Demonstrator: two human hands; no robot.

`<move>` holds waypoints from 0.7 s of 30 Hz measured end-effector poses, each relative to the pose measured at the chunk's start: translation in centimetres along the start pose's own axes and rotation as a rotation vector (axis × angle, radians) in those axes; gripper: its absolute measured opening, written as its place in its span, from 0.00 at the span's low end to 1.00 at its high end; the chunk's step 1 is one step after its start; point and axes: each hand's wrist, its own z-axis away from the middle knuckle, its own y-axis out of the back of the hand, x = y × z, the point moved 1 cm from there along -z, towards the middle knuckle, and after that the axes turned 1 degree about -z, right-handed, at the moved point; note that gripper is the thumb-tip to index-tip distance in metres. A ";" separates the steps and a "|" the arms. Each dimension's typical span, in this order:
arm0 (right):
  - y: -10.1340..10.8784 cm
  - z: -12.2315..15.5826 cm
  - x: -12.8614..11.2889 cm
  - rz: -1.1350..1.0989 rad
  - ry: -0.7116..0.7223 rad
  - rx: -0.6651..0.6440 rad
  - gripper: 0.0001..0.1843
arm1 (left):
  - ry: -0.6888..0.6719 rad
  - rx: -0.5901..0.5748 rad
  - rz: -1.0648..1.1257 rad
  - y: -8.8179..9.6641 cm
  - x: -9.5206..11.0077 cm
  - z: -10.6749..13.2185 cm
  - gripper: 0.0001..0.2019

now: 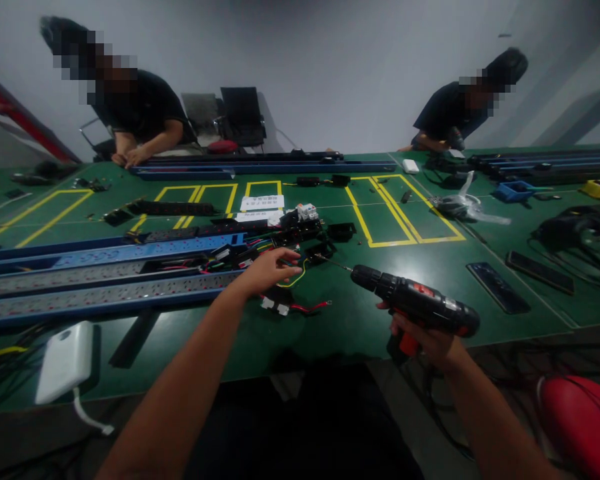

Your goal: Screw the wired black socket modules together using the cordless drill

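My right hand (430, 340) is wrapped round the grip of a black and red cordless drill (415, 303), whose bit points left towards a cluster of black parts and wires (300, 247). My left hand (270, 269) reaches forward over the green table (340, 320), fingers curled in a pinch on a yellow-green wire (300, 277) at the end of the long blue rail assembly (100, 273). Small white connectors with red wires (290, 307) lie just below that hand.
Two other people in dark shirts work at the table's far side, one at back left (140, 127), one at back right (455, 113). A white power bank (65, 360) lies near left. Black strips (497, 287), a blue bin (515, 191) and a red object (585, 420) are to the right.
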 end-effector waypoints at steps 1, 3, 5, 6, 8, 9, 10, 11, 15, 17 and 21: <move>0.4 -0.6 -0.1 0.016 -0.007 0.021 0.27 | -0.014 0.037 -0.084 0.1 -0.4 -1.0 0.24; 1.1 -2.1 -0.2 0.041 -0.027 0.051 0.28 | -0.041 0.092 -0.218 -0.2 -1.2 -3.1 0.23; 1.5 -3.7 -0.3 0.074 -0.058 0.062 0.30 | -0.067 0.114 -0.330 -1.1 -2.3 -5.2 0.25; 1.6 -4.6 -0.4 0.089 -0.072 0.062 0.31 | -0.072 0.117 -0.381 -1.7 -2.9 -6.1 0.27; 1.6 -6.3 -0.5 0.107 -0.094 0.038 0.32 | -0.057 0.119 -0.467 -2.8 -4.1 -7.8 0.32; 1.5 -7.1 -0.5 0.116 -0.105 0.029 0.33 | -0.045 0.118 -0.496 -3.3 -4.7 -8.5 0.35; 1.4 -7.9 -0.7 0.129 -0.116 0.025 0.33 | -0.035 0.113 -0.514 -3.7 -5.2 -9.1 0.37; 1.4 -8.7 -0.9 0.147 -0.129 0.023 0.32 | -0.028 0.108 -0.524 -4.0 -5.7 -9.6 0.39; 1.2 -11.5 -2.2 0.189 -0.193 -0.017 0.31 | -0.021 0.076 -0.538 -4.6 -7.1 -11.2 0.35; 1.2 -12.9 -2.9 0.185 -0.216 -0.059 0.31 | -0.022 0.073 -0.540 -4.7 -7.3 -11.5 0.29; 1.2 -15.3 -4.2 0.238 -0.206 -0.110 0.27 | -0.040 0.085 -0.523 -4.8 -7.6 -11.7 0.24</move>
